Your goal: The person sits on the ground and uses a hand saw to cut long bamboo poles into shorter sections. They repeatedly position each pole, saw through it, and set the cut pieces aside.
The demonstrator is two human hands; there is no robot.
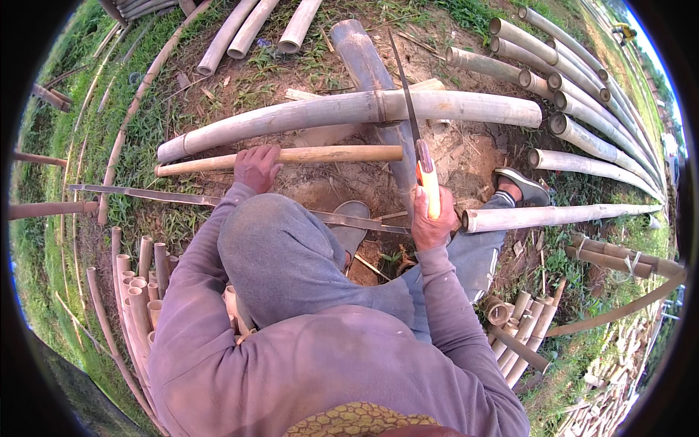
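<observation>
My right hand [433,222] is closed around the yellow and orange handle of a handsaw [427,175]. Its long dark blade points away from me and passes over a thick bamboo pole [291,115]. That pole lies crosswise on a bamboo support [362,62] resting on the ground. With its fingers wrapped over it, my left hand [257,167] grips a thinner bamboo pole [338,154], nearer to me and roughly parallel to the thick one. Whether the saw teeth touch the thick pole I cannot tell.
Several long bamboo poles [597,142] lie at the right, more at the far side [247,29]. Cut bamboo pieces [138,291] stand at my left, with another bundle [520,320] at my right. A flat strip [145,193] runs crosswise near my knee.
</observation>
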